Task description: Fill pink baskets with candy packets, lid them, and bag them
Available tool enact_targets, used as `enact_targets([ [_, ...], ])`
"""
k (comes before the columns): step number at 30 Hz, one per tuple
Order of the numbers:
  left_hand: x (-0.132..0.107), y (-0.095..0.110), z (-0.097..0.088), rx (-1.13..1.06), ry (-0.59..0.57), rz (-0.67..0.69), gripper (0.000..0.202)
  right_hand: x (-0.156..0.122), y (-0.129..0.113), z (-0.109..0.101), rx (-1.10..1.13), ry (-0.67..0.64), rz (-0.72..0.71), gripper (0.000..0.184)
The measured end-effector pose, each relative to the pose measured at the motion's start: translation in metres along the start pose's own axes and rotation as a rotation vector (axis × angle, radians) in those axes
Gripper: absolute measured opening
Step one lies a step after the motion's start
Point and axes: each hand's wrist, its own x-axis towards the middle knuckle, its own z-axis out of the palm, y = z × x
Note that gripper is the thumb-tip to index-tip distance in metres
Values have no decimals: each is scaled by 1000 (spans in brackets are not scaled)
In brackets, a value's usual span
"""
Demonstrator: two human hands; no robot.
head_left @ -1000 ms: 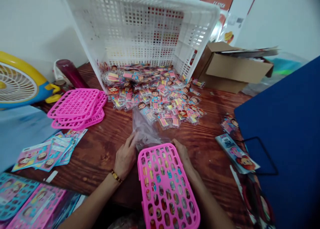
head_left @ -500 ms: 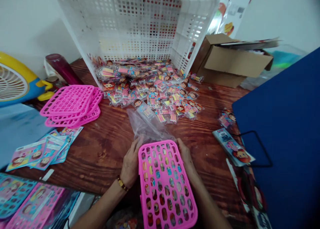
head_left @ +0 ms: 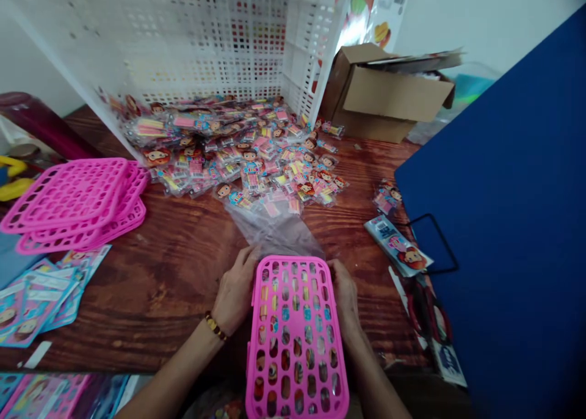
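Observation:
A pink perforated plastic case [head_left: 295, 333] filled with small colourful items lies lengthwise in front of me on the wooden table [head_left: 183, 272]. My left hand [head_left: 235, 291] grips its left top edge, fingers curled. On the other side my right hand [head_left: 344, 294] clasps the right top edge. A clear plastic bag [head_left: 274, 233] lies crumpled just beyond the case, touching its far end; the fingertips of both hands seem to pinch its opening.
A tipped white crate [head_left: 196, 46] spills a heap of small packaged toys [head_left: 242, 153]. Pink lids [head_left: 73, 202] are stacked at left, printed cards [head_left: 36, 294] below them. A cardboard box [head_left: 389, 95] stands behind, a blue board [head_left: 503, 211] at right, with packets [head_left: 398, 248] beside it.
The view has swung left and closer. Both hands slid from the bag's mouth onto the pink case's upper corners, and the case now sits up against the bag.

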Motion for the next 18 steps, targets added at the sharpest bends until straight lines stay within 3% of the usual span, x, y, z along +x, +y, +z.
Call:
enact_targets([
  [6,4,-4,-12,-1,75,197,39,8,-7,-4,133,81,-115,20],
  [10,10,-10,-22,102,41,285,39,16,-7,-3,227,46,-115,20],
  [18,24,-18,-34,204,84,461,29,26,-10,-3,388,-24,-110,20],
])
